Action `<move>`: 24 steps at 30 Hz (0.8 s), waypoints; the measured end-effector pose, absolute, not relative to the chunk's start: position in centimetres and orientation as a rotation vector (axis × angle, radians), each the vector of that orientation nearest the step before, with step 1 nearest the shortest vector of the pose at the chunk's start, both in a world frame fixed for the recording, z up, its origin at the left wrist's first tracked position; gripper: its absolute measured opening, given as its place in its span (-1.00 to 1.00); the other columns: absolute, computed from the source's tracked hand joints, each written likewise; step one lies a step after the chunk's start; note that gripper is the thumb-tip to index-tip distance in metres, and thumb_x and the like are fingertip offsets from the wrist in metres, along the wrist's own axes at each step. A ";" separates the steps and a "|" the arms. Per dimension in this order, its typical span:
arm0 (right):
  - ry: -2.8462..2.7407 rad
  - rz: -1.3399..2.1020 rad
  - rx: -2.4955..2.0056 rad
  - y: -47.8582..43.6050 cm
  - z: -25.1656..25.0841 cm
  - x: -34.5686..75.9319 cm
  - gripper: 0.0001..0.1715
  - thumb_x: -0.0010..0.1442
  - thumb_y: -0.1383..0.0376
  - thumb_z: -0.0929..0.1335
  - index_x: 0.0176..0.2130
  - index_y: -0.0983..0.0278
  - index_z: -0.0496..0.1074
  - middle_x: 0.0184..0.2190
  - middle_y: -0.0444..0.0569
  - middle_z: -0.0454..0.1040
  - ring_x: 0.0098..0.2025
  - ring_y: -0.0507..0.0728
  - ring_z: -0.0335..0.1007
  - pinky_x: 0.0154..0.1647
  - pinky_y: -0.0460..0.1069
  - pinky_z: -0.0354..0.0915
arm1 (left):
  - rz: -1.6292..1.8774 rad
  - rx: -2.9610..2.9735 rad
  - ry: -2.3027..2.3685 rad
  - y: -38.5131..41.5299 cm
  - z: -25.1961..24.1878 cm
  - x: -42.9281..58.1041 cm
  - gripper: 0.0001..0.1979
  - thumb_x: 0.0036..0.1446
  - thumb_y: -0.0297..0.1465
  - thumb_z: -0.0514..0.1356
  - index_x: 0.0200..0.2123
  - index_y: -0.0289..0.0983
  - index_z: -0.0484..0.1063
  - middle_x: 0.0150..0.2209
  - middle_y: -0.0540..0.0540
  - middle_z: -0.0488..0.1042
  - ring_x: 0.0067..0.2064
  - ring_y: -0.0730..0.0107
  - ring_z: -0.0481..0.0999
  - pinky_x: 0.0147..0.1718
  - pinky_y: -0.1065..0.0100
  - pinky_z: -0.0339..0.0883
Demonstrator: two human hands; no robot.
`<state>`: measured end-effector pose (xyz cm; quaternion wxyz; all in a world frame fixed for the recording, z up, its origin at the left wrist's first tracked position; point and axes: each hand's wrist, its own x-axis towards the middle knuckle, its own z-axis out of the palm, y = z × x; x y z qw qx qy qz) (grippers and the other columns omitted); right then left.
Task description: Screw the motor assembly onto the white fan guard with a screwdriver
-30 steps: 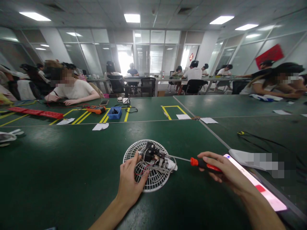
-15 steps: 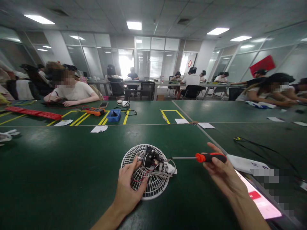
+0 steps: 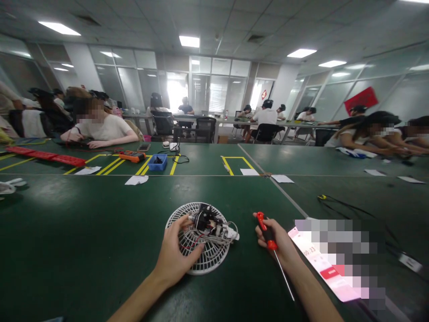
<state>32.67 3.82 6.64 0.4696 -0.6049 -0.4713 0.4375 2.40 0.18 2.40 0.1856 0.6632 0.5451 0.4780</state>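
Note:
A round white fan grille (image 3: pixel 209 264) lies on the green table, with a black fan motor (image 3: pixel 204 219) and its pale, looped cords on top. My left hand (image 3: pixel 172 252) curves around the left side of this fan, fingers against the motor's left end and thumb over the grille near the cords. To the right, my right hand (image 3: pixel 276 237) grips a red-and-black screwdriver (image 3: pixel 266 230) by its handle. The long metal shaft points down and back toward me, away from the fan.
A lit phone (image 3: pixel 318 264) lies right of my right hand, partly blurred out. Farther off are a black cable (image 3: pixel 355 207), a blue bin (image 3: pixel 157 163), an orange-and-black meter (image 3: pixel 132 156), red trays (image 3: pixel 47 155) and paper slips (image 3: pixel 136 180). Several people sit at the tables.
The screwdriver has turned in my right hand, its shaft swinging from pointing left at the fan to pointing down toward me. My right hand has shifted left; the left stays at the fan.

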 end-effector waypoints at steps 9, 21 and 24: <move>-1.739 0.272 -1.986 3.4 4.3 29.7 -0.39 0.29 0.30 0.28 0.30 0.31 0.35 -0.01 0.24 0.53 0.07 0.44 0.39 0.12 0.30 0.21 | 1.394 1.714 1.709 0.5 6.0 4.3 -0.28 -0.12 -0.14 0.50 0.11 -0.14 0.37 0.04 -0.15 0.43 0.05 0.04 0.47 0.05 -0.04 0.42; -2.121 -0.293 -2.015 3.4 3.0 28.6 -0.42 0.33 0.51 0.19 0.24 0.33 0.47 0.29 0.30 0.40 0.33 0.39 0.26 0.27 0.21 0.16 | 1.436 2.141 1.766 1.5 9.0 6.5 -0.66 0.15 -0.22 0.37 -0.03 -0.17 0.47 0.06 -0.18 0.48 0.09 -0.02 0.39 0.09 -0.07 0.33; -2.158 -0.320 -2.000 3.3 3.3 28.4 -0.46 0.33 0.50 0.21 0.19 0.32 0.51 0.30 0.31 0.39 0.34 0.39 0.25 0.27 0.22 0.17 | 1.350 2.177 1.853 1.6 9.1 6.6 -0.61 0.12 -0.23 0.39 0.00 -0.16 0.48 0.08 -0.19 0.45 0.09 -0.06 0.38 0.05 -0.07 0.34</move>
